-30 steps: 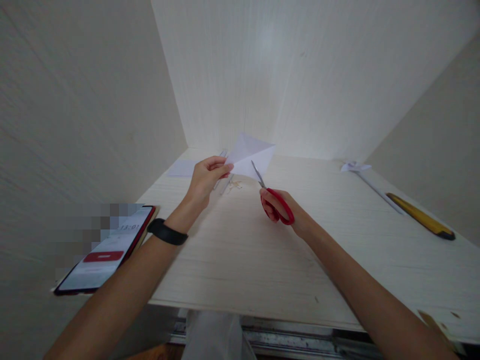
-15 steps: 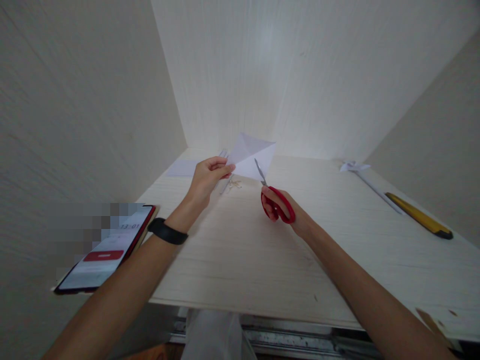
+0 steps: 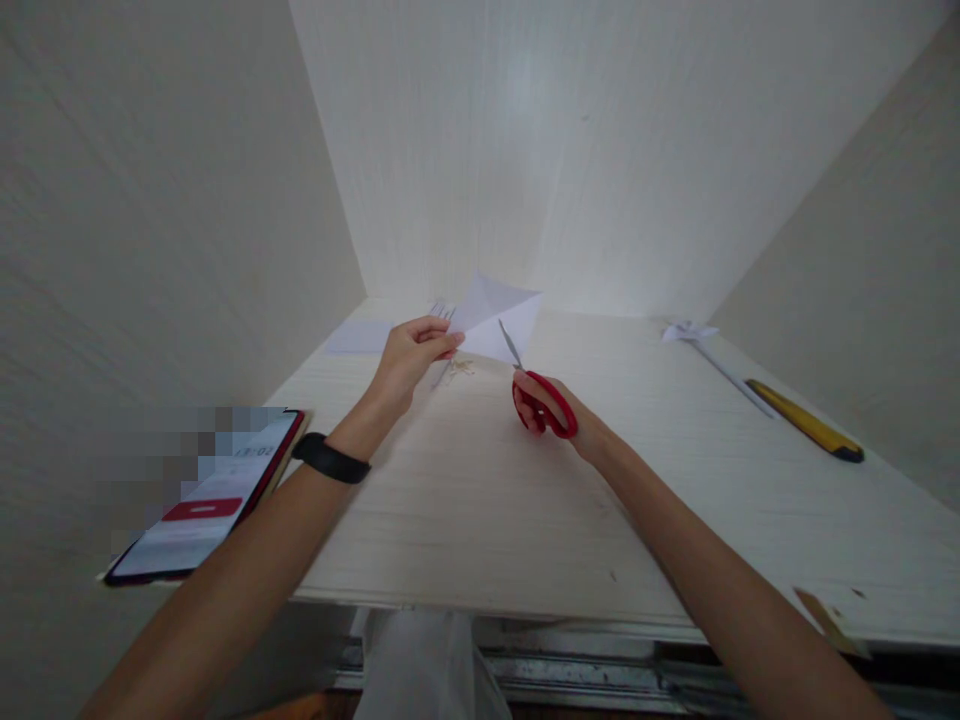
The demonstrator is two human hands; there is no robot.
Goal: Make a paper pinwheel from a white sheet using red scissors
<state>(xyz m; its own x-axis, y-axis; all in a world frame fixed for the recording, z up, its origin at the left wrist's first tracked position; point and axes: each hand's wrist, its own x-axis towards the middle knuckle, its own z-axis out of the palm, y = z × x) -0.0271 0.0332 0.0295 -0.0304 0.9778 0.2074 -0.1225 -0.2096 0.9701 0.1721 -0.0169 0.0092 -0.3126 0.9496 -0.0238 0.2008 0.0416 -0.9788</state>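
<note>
A creased white sheet of paper (image 3: 491,300) is pinched at its left corner by my left hand (image 3: 412,355), raised a little above the tabletop. My right hand (image 3: 551,405) grips the red handles of a pair of scissors (image 3: 564,418). The blades point up and to the left across the paper's lower part; whether they cut into it I cannot tell. Below my left fingers lies a small bunch of tan bits (image 3: 460,370), too small to name, beside a thin stick partly hidden by the hand.
On the white tabletop (image 3: 480,520), a paper pinwheel (image 3: 690,332) on a white stick and a yellow utility knife (image 3: 802,418) lie at right. A flat paper (image 3: 360,337) lies back left. A phone (image 3: 202,510) rests at left. Pale walls enclose the sides and back.
The view has shifted slightly, so things at the right sit further left. Both hands keep their hold on the paper and the scissors, with the blades still in front of the sheet.
</note>
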